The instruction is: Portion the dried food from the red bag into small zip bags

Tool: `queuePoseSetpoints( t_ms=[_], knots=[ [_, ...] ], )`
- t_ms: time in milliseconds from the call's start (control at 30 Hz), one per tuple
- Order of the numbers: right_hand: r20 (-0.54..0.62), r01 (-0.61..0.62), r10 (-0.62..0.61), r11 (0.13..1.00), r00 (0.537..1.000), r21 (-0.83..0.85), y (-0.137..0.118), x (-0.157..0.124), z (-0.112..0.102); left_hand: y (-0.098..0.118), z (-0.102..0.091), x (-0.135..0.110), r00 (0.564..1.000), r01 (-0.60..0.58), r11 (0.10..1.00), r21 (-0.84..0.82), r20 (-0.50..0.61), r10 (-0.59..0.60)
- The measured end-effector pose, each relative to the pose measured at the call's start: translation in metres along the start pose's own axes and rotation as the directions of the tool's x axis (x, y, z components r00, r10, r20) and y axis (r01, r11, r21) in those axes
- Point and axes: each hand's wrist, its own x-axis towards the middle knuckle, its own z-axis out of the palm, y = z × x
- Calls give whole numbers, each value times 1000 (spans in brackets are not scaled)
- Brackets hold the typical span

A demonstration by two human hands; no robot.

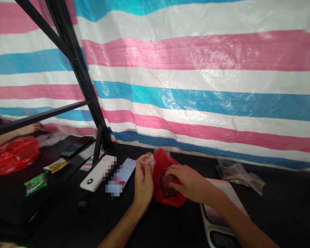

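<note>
The left hand [144,181] is clamping its thumb and fingers on a small clear bag [148,158] of thin, crinkled film. The right hand [187,181] is reaching into the mouth of a red bag [177,200], its fingers curling over the contents; whether they are pinching anything I cannot tell. The red bag is sitting on the black bench [281,213] between the hands, its soft, thin plastic gaping and folding loosely around dark brown, lumpy contents [167,192]. Just right of it, a flat, round-cornered scale [213,212] is lying partly under the right forearm. Farther right, limp clear bags [234,175] are holding brownish pieces. Left of the hands, a smooth phone [125,170] is lying near a white, round-edged slab [96,177]. Behind, glossy, wrinkled striped sheeting [209,103] is hanging.
</note>
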Motion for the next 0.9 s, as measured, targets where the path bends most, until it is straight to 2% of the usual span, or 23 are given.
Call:
queuePoseSetpoints(
  t_ms=[67,200,367,467,567,633,700,800,900],
  knots=[
    [62,-9,13,998,998,-61,3,-1,8,-1,-2,1,999,-3,996,91,34,0],
    [56,-52,59,993,997,-110,5,0,12,3,-3,-4,975,-55,948,314,220,-17],
    [101,-87,108,978,989,-192,3,1,10,1,-1,-8,935,-219,753,621,355,-21],
    [128,-104,136,967,982,-230,3,-1,3,0,-2,-6,922,-212,655,725,371,-113],
    [164,-116,163,957,973,-266,0,-2,-7,5,-4,-2,910,-118,639,760,341,-237],
    [180,-120,176,951,968,-285,-3,-3,-12,9,-5,0,915,-64,646,760,303,-266],
    [174,-122,185,940,967,-319,-5,-4,-16,10,-4,0,932,-46,649,759,267,-246],
    [100,-133,190,902,977,-411,-2,-7,-19,6,-2,-2,952,-110,670,734,271,-141],
    [-18,-211,228,863,973,-460,9,-11,-21,0,-2,-4,933,-180,705,686,347,-99]
  ],
)
